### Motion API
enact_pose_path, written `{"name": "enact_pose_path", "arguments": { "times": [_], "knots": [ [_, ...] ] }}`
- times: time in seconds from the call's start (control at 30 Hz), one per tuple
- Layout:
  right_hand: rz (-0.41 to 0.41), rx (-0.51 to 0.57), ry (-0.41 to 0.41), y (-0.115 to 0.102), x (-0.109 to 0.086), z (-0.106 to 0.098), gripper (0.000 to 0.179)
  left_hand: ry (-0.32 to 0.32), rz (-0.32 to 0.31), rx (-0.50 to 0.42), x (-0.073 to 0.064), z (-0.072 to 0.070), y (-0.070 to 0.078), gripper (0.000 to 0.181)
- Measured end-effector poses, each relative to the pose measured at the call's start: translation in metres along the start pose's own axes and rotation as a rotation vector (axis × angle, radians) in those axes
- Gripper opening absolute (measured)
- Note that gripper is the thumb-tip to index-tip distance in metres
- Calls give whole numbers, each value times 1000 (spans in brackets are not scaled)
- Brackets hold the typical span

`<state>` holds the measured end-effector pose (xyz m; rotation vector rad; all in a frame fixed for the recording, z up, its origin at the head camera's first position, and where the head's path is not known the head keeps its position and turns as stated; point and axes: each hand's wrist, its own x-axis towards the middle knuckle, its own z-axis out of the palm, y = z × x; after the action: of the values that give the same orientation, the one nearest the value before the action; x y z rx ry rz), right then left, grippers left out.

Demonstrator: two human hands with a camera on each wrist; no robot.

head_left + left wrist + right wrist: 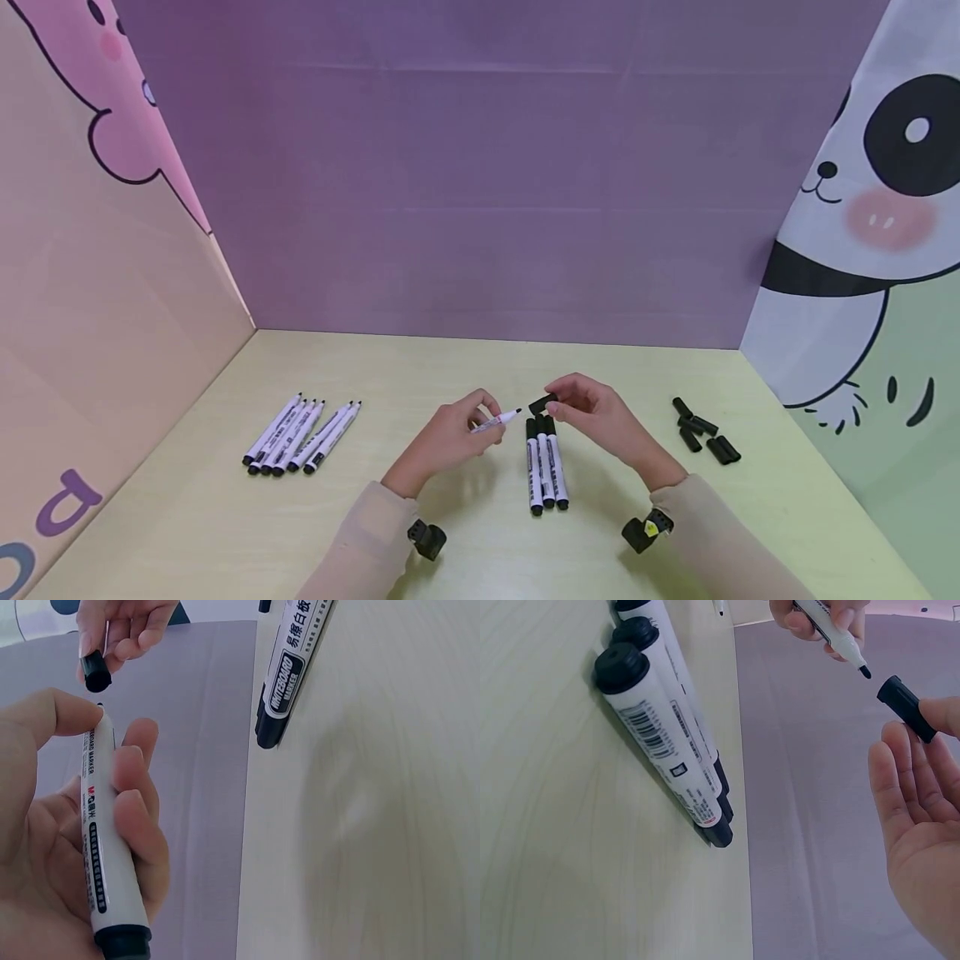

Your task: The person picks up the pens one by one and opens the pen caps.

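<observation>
My left hand grips a white whiteboard marker, its bare black tip pointing toward the right hand. Between thumb and fingers, my right hand pinches a black marker cap. In the right wrist view a small gap separates the cap's end from the marker tip. Below the two hands, three capped whiteboard markers lie side by side on the table, caps toward the back wall.
Several uncapped markers lie in a row at the left of the table. Several loose black caps are scattered at the right. A purple wall stands behind, with printed panels on both sides.
</observation>
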<state>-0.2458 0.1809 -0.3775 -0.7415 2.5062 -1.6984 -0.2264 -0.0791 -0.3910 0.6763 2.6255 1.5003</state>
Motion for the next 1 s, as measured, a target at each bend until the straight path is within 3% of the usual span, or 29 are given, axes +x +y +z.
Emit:
{"name": "enact_pose_path", "arguments": {
  "times": [0.17, 0.4, 0.63, 1.0],
  "knots": [
    [19, 6, 19, 1, 0, 0, 27, 38, -12, 28, 0, -3, -3, 11],
    [20, -4, 24, 4, 0, -1, 26, 121, -56, -2, -1, -13, -9, 10],
    [31, -14, 20, 6, -1, -4, 28, 228, -78, 77, -3, -28, -21, 10],
    [22, -22, 22, 10, -5, -12, 25, 301, -119, 187, -12, -52, -38, 17]
  ]
}}
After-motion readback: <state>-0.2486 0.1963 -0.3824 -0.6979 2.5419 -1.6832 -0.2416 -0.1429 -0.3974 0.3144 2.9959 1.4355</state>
